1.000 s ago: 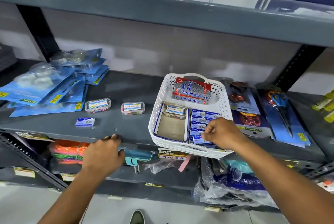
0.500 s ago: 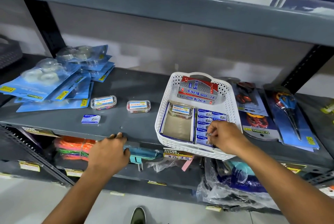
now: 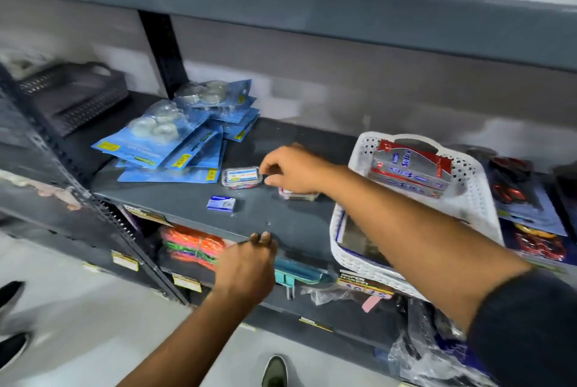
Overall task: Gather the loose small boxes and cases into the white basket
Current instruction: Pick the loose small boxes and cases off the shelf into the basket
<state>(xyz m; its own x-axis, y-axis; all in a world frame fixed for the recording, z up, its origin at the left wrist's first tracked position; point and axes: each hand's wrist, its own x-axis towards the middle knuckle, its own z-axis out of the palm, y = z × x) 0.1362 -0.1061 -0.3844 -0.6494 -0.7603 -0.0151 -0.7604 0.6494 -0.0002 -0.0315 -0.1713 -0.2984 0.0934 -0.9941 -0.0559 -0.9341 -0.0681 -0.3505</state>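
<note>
The white basket (image 3: 477, 199) stands on the grey shelf at the right, holding red and silver boxes (image 3: 412, 168). My right hand (image 3: 296, 166) reaches left across the shelf, its fingertips at the right end of a clear plastic case (image 3: 240, 177) with a blue label. A second clear case (image 3: 298, 194) lies mostly hidden under that hand. A small blue box (image 3: 221, 203) lies loose nearer the front. My left hand (image 3: 249, 264) rests on the shelf's front edge, fingers curled on it.
Blue blister packs of tape (image 3: 175, 139) are piled at the back left. A dark basket (image 3: 75, 96) sits further left behind the upright post. Scissor packs (image 3: 527, 199) lie right of the white basket. The lower shelf holds orange bundles (image 3: 193, 246).
My right hand has left the white basket and swung left to the clear cases. The camera has turned left. My left hand stays on the shelf edge.
</note>
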